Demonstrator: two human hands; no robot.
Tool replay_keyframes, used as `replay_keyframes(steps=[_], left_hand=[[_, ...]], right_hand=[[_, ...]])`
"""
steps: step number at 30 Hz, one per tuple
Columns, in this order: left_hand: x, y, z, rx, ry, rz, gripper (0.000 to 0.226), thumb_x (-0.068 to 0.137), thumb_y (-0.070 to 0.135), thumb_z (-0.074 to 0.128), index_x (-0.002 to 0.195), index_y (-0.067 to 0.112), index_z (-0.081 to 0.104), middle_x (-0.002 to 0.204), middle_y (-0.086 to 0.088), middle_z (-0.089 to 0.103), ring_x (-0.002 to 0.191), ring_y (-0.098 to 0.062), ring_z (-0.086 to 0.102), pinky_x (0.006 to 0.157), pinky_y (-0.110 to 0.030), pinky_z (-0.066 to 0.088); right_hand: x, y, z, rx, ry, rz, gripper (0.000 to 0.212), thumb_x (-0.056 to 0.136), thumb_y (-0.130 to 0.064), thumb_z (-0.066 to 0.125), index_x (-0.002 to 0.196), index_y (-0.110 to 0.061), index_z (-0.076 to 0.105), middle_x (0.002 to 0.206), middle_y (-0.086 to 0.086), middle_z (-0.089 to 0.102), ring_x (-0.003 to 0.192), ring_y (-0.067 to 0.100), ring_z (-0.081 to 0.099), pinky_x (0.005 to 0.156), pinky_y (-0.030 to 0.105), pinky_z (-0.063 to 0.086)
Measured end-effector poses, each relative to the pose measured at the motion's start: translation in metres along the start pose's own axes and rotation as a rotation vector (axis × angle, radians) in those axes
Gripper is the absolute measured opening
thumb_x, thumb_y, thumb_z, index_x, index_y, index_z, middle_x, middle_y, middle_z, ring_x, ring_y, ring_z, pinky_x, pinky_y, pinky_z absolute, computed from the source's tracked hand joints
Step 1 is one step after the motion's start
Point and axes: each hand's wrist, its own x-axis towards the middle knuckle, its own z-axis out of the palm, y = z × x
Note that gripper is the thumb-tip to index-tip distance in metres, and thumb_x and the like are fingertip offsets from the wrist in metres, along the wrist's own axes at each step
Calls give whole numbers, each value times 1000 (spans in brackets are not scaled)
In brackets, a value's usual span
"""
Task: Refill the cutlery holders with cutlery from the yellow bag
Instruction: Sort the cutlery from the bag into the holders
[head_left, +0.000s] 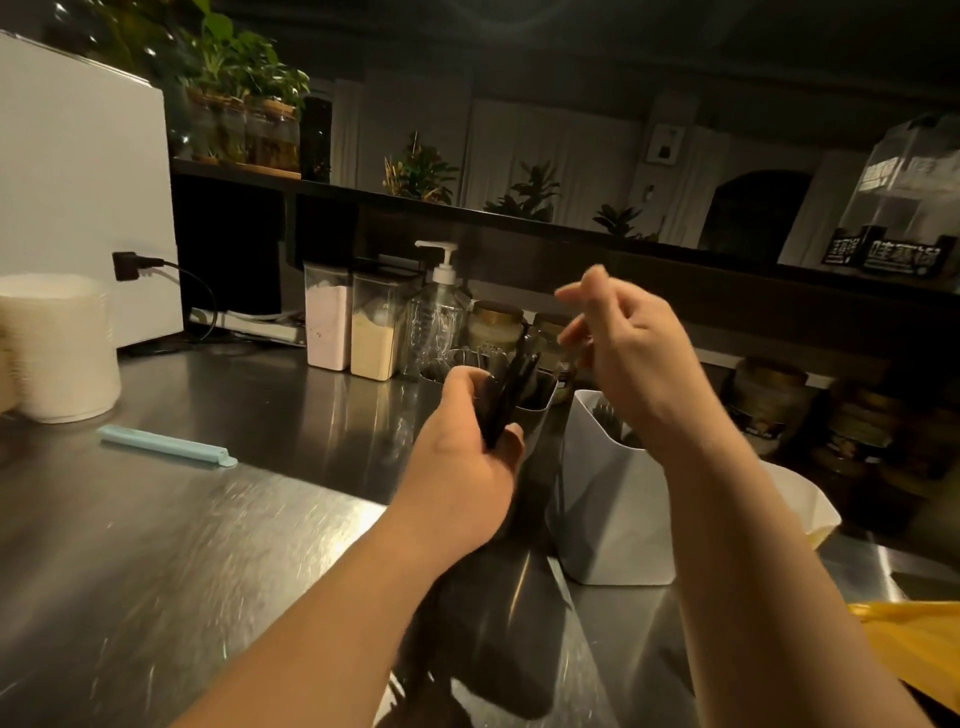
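- A stack of white paper bowls (57, 348) stands far left on the steel counter (208, 545), with a pale blue sealing clip (166, 447) lying near it.
- Two clear canisters stand side by side: one (327, 332) holds pink powder, the next (375, 338) yellow powder. A clear pump bottle (439, 312) is just beside them.
- The left hand (467, 462) grips a bundle of black cutlery (511, 395) in front of the grey cutlery holder (537, 415).
- The right hand (634, 358) is raised above the white cutlery holder (608, 519) (too blurred to tell whether it pinches anything). Dark cutlery stands inside.
- The yellow bag (914, 654) lies at the near right corner.

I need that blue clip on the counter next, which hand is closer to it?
Left. The left hand is right of the blue clip; the right hand is farther right, raised.
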Motion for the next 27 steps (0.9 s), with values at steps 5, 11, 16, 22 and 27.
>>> replay_keyframes(steps=[5, 11, 16, 22, 27], left_hand=[[0, 1, 0, 259, 17, -73, 51, 97, 16, 58, 123, 34, 18, 90, 10, 56, 79, -10, 61, 78, -34, 56], [-7, 7, -7, 478, -138, -29, 60, 95, 18, 60, 125, 35, 10, 97, 1, 60, 84, -20, 67, 84, -39, 59], [-11, 12, -5, 638, -254, 45, 70, 95, 23, 55, 137, 34, 0, 86, 2, 60, 73, -19, 64, 72, -36, 55], [-26, 22, 8, 743, -514, 255, 91, 96, 21, 58, 147, 35, -16, 94, -3, 58, 78, -22, 62, 75, -44, 58], [-37, 23, 20, 899, -723, 294, 65, 87, 2, 65, 136, 24, 28, 102, -7, 64, 87, -29, 61, 77, -42, 54]], right_hand=[[-15, -20, -5, -202, -414, -110, 21, 104, -25, 48, 105, -23, 69, 99, -7, 65, 88, 7, 62, 71, 21, 52], [-31, -24, -7, -798, -570, -49, 53, 91, -19, 66, 135, -36, 43, 128, -14, 47, 128, 12, 36, 110, 39, 32], [-74, 1, 16, -1062, -400, -241, 41, 83, -31, 74, 119, -28, 55, 110, -3, 62, 107, 23, 57, 102, 48, 34], [-120, 24, 5, -1163, -311, -264, 26, 83, -33, 77, 100, -17, 66, 81, 2, 63, 69, 20, 57, 70, 37, 51], [-146, 38, 12, -1021, -512, -21, 32, 107, -25, 44, 138, -20, 49, 124, 3, 63, 99, 20, 67, 83, 31, 56]])
